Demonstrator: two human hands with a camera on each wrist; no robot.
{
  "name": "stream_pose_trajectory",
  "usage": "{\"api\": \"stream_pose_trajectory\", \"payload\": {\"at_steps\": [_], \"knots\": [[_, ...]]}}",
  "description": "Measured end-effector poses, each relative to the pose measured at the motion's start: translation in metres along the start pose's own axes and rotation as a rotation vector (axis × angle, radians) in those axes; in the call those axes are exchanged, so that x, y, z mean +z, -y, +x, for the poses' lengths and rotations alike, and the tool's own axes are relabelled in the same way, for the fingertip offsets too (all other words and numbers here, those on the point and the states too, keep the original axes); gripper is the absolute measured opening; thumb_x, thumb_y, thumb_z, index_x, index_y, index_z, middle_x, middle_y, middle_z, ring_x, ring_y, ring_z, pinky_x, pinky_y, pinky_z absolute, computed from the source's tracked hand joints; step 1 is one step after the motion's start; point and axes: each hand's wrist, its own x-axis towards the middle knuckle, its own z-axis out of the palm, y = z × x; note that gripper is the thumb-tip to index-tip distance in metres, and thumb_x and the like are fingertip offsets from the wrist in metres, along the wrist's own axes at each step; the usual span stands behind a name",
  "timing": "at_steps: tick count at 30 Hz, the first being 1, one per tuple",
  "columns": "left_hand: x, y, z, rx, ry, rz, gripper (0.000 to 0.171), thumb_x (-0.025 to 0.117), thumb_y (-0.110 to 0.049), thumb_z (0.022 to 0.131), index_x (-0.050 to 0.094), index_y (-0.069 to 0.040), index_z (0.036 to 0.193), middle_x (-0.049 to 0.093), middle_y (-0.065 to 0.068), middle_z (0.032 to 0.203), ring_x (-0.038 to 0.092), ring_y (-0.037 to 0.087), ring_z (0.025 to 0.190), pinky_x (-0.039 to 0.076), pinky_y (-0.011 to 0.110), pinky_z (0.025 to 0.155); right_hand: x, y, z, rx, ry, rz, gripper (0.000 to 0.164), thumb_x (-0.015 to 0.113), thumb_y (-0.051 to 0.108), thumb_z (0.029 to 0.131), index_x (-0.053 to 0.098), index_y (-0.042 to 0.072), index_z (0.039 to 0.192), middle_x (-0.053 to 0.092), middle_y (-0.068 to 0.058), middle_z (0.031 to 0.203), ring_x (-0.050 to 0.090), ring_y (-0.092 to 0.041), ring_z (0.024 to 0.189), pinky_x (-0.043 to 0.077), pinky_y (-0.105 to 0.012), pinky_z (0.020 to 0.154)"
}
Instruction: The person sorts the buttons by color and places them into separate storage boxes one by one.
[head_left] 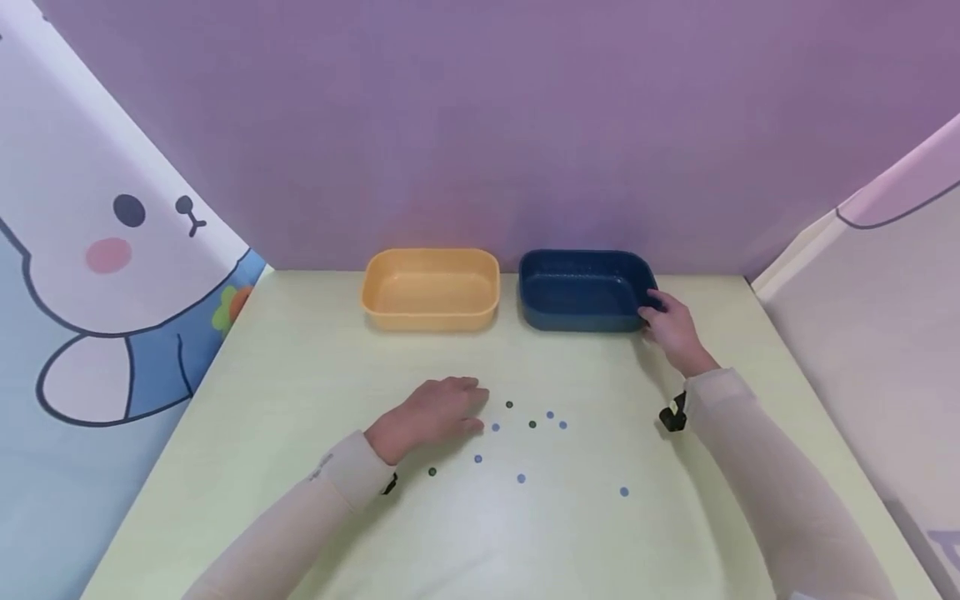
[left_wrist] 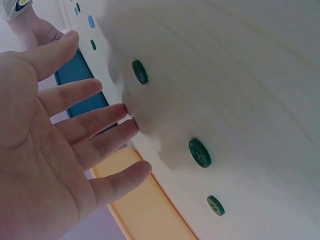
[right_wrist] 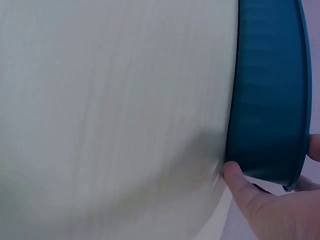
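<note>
My right hand (head_left: 675, 333) grips the right front corner of a dark blue tray (head_left: 577, 322), with fingers at its rim and down its outer wall. In the right wrist view, one fingertip (right_wrist: 232, 169) presses low on the wall, close to the table. My left hand (head_left: 431, 417) is held low over the table, palm down, its fingers spread and holding nothing. Just right of it lie a dark green button (head_left: 509, 405) and a blue button (head_left: 496, 427). The left wrist view shows more green buttons (left_wrist: 200, 153) near the fingers.
A yellow tray (head_left: 431, 322) stands left of the blue one, both against the purple back wall (head_left: 480, 125). Several blue and green buttons lie scattered mid-table, one blue button (head_left: 624, 492) farther right. Panels with cartoon prints flank the pale table (head_left: 300, 350).
</note>
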Motion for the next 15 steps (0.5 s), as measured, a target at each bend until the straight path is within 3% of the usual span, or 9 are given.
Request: {"api": "stream_pose_trajectory", "payload": {"at_steps": [4, 8, 12, 15], "knots": [[0.0009, -0.0022, -0.0003, -0.001, 0.009, 0.010, 0.034, 0.068, -0.038, 0.097, 0.064, -0.016, 0.123, 0.064, 0.005, 0.125, 0.062, 0.021, 0.110, 0.054, 0.039, 0.088, 0.0022, -0.0042, -0.0016, 0.009, 0.011, 0.040, 0.060, 0.045, 0.017, 0.107, 0.022, 0.005, 0.160, 0.032, -0.028, 0.155, 0.058, -0.031, 0.114, 0.051, -0.042, 0.100], [0.0012, -0.0022, -0.0013, -0.002, 0.003, 0.016, 0.029, 0.068, -0.038, 0.097, 0.064, -0.017, 0.117, 0.063, 0.000, 0.112, 0.060, 0.016, 0.094, 0.053, 0.034, 0.078, 0.0047, -0.0058, -0.0013, 0.007, 0.014, 0.081, 0.060, 0.044, 0.015, 0.107, 0.019, 0.004, 0.160, 0.026, -0.029, 0.158, 0.047, -0.041, 0.132, 0.043, -0.050, 0.107], [0.0004, -0.0019, -0.0016, -0.007, -0.001, 0.015, 0.031, 0.067, -0.038, 0.097, 0.063, -0.018, 0.120, 0.063, 0.001, 0.114, 0.060, 0.017, 0.096, 0.053, 0.035, 0.080, 0.0045, -0.0055, -0.0008, 0.000, 0.008, 0.077, 0.060, 0.045, 0.015, 0.107, 0.020, 0.004, 0.160, 0.023, -0.029, 0.159, 0.046, -0.041, 0.133, 0.043, -0.049, 0.107], [-0.0018, -0.0023, -0.0021, -0.003, -0.013, 0.010, 0.033, 0.068, -0.038, 0.097, 0.063, -0.017, 0.122, 0.064, 0.002, 0.117, 0.061, 0.018, 0.100, 0.053, 0.036, 0.082, 0.0025, -0.0040, -0.0006, -0.001, -0.013, 0.046, 0.059, 0.046, 0.017, 0.107, 0.022, 0.006, 0.160, 0.029, -0.029, 0.156, 0.054, -0.036, 0.121, 0.049, -0.044, 0.103]]}}
